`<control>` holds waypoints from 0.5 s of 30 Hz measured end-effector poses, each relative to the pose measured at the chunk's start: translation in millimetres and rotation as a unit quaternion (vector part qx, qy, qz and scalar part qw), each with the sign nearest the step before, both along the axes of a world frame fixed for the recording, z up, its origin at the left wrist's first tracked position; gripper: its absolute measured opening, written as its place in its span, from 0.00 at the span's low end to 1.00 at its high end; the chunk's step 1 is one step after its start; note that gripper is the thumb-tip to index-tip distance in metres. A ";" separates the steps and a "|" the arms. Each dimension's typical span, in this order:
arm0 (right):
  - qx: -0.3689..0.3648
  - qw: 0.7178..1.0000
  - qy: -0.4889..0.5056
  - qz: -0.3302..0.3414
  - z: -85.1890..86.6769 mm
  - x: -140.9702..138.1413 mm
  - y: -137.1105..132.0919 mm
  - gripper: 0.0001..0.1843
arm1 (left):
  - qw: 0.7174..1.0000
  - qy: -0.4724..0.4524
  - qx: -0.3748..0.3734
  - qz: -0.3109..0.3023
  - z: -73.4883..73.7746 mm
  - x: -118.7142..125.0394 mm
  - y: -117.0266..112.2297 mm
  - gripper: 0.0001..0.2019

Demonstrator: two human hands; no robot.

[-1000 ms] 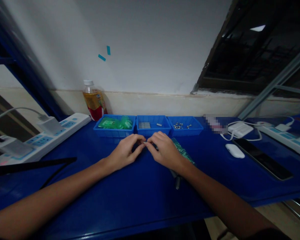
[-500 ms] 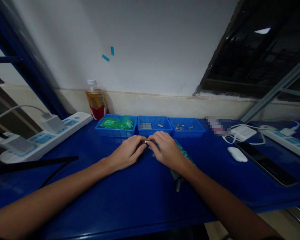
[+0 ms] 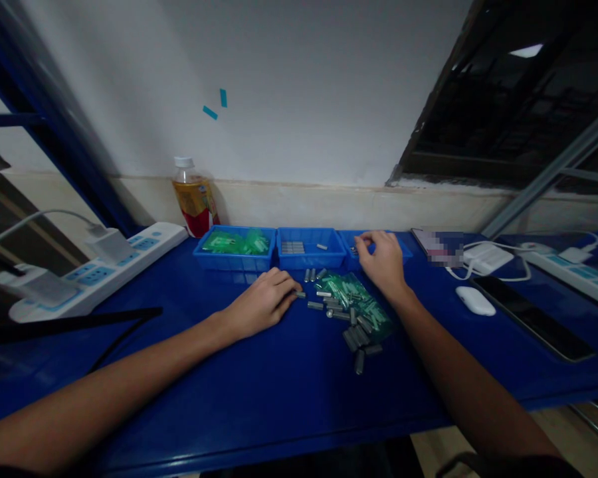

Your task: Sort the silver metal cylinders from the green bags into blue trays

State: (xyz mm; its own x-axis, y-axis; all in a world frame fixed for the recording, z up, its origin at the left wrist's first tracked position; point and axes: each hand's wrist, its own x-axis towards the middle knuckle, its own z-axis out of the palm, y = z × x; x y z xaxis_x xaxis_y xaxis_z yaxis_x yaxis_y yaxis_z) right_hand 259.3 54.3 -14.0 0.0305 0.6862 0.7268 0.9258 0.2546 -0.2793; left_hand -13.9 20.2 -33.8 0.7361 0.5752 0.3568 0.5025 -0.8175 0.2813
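Note:
My left hand [image 3: 265, 303] rests on the blue table [image 3: 259, 385] with its fingers curled, pinching a small grey metal piece [image 3: 299, 294] at its fingertips. My right hand [image 3: 381, 260] reaches over the right blue tray [image 3: 403, 250], fingers bent down into it among small screws; what they hold is hidden. Between the hands lies a pile of small grey cylinders [image 3: 351, 312] on a green sheet. A middle blue tray [image 3: 309, 247] holds grey blocks. The left blue tray [image 3: 234, 247] holds green bags.
A drink bottle [image 3: 195, 198] stands by the wall behind the trays. A white power strip [image 3: 94, 268] with plugs lies at the left. At the right are a white mouse-like case [image 3: 473, 301], a dark phone [image 3: 531, 317], a white charger [image 3: 487, 257] and another power strip [image 3: 573, 273].
My right hand left the left hand and moved back and right to the right tray, uncovering the pile of grey cylinders. The left hand stayed in place.

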 end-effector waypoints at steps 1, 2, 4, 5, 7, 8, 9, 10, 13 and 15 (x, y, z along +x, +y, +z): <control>-0.001 1.000 0.000 0.020 1.2 -7.1 -3.8 0.09 | 1.000 -0.012 -0.002 0.001 -0.5 -0.1 0.3 0.09; -0.003 0.999 -0.001 0.050 3.0 -15.7 -8.8 0.09 | 1.000 -0.026 -0.004 0.006 -1.0 -0.3 0.7 0.08; -0.023 0.990 -0.019 0.138 6.2 -35.2 -20.9 0.08 | 0.998 -0.056 -0.004 0.023 -1.8 -0.7 1.6 0.06; -0.040 0.981 -0.037 0.188 7.1 -45.1 -27.3 0.07 | 0.997 -0.069 -0.002 0.032 -2.2 -0.9 2.1 0.05; -0.076 0.958 -0.080 0.264 6.3 -62.3 -38.6 0.09 | 0.995 -0.091 0.002 0.048 -3.0 -1.2 2.8 0.05; -0.091 0.949 -0.101 0.285 4.7 -69.1 -42.9 0.10 | 0.994 -0.100 0.004 0.053 -3.3 -1.3 3.0 0.05; -0.102 0.943 -0.118 0.295 2.6 -74.5 -46.0 0.09 | 0.993 -0.107 0.006 0.055 -3.4 -1.3 3.1 0.05; -0.108 0.940 -0.129 0.298 0.3 -78.4 -47.8 0.08 | 0.992 -0.113 0.008 0.056 -3.3 -1.3 3.0 0.05; -0.108 0.939 -0.126 0.300 -6.1 -83.2 -47.3 0.05 | 0.990 -0.126 0.009 0.057 -1.7 -1.1 1.8 0.05; -0.100 0.941 -0.098 0.308 -8.4 -83.1 -44.5 0.06 | 0.990 -0.130 0.008 0.059 -0.1 -0.9 0.9 0.04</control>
